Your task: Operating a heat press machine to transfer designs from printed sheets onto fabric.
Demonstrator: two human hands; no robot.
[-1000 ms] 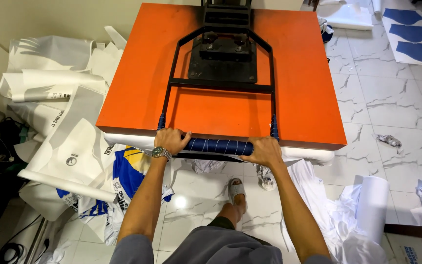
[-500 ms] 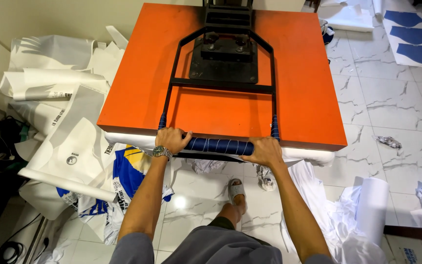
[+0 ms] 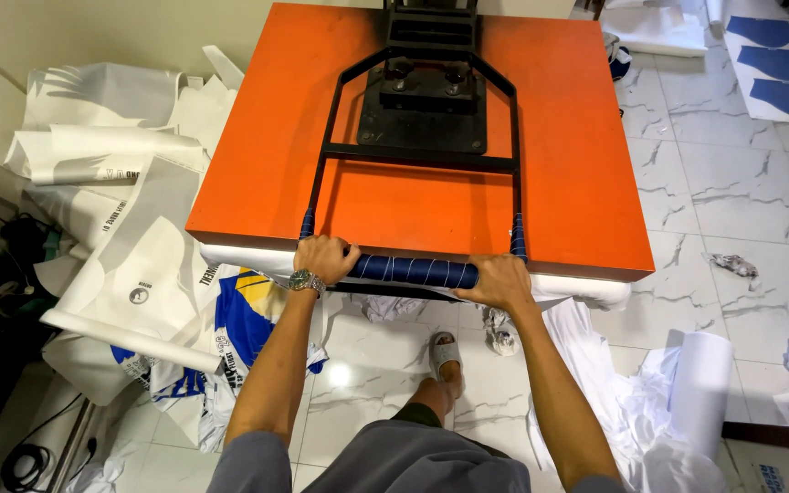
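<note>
A large heat press fills the upper middle of the head view, its orange top plate [image 3: 559, 164] lowered flat over a white layer at the front edge. A black frame runs down the plate to a blue-wrapped handle bar [image 3: 413, 270]. My left hand [image 3: 325, 258], with a metal watch on the wrist, grips the bar's left end. My right hand [image 3: 499, 281] grips its right end. Both arms reach straight forward from my body.
Curled white printed sheets [image 3: 111, 155] and a blue-and-yellow printed cloth [image 3: 239, 315] lie piled on the left. White fabric and a white roll [image 3: 698, 388] lie on the marble floor at right. Blue cut shapes [image 3: 783, 64] lie far right. My sandalled foot [image 3: 447, 354] stands under the press.
</note>
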